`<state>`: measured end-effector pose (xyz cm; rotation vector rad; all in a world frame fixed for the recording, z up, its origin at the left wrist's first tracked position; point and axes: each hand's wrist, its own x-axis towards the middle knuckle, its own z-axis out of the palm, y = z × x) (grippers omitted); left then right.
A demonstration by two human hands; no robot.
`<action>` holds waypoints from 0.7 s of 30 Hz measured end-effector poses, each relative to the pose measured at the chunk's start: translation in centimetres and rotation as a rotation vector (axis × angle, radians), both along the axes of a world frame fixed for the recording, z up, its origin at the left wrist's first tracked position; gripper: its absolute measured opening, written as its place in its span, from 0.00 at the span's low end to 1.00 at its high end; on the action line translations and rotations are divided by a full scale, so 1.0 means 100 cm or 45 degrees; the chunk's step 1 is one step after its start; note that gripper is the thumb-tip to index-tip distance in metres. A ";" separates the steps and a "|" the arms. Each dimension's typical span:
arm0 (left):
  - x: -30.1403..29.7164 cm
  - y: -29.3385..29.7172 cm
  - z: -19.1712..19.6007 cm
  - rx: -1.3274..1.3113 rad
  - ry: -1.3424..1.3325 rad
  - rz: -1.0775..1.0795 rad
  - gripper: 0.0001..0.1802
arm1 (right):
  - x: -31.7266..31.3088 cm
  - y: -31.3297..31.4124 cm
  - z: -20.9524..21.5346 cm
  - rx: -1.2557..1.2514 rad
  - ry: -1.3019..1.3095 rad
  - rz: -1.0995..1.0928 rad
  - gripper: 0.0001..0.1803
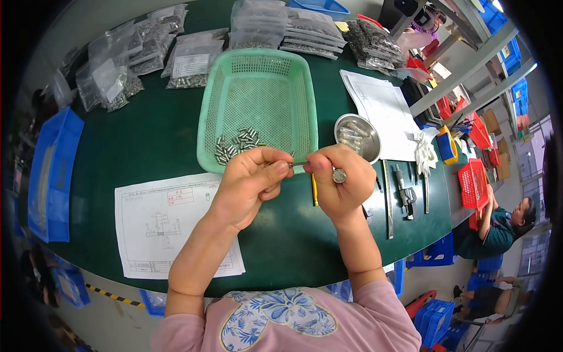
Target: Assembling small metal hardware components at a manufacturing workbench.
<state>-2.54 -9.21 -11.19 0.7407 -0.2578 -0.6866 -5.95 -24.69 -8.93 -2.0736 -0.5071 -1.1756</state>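
Observation:
My left hand (252,182) is closed in a pinch at the near edge of the green basket, on a small metal part mostly hidden by the fingertips. My right hand (343,182) is wrapped round a metal hand tool, probably a plug gauge, whose round end (339,175) shows below the fist. Its thin shaft (301,163) reaches across to the part in my left fingers. Behind my hands stands the green mesh basket (258,57), with a heap of small shiny metal cylinders (237,145) in its near left corner.
A steel bowl (375,144) holds metal pieces in clear sleeves. Right of it lie a steel rule (387,199), a micrometer (404,190) and white gloves (424,155). A drawing sheet (141,234) lies left; bagged parts (255,26) line the back. Another person (498,229) sits at far right.

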 end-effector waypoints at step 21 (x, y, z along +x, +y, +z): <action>0.101 -0.006 -0.019 1.892 -1.331 -0.462 0.08 | 0.010 -0.029 0.004 0.582 0.119 -0.090 0.12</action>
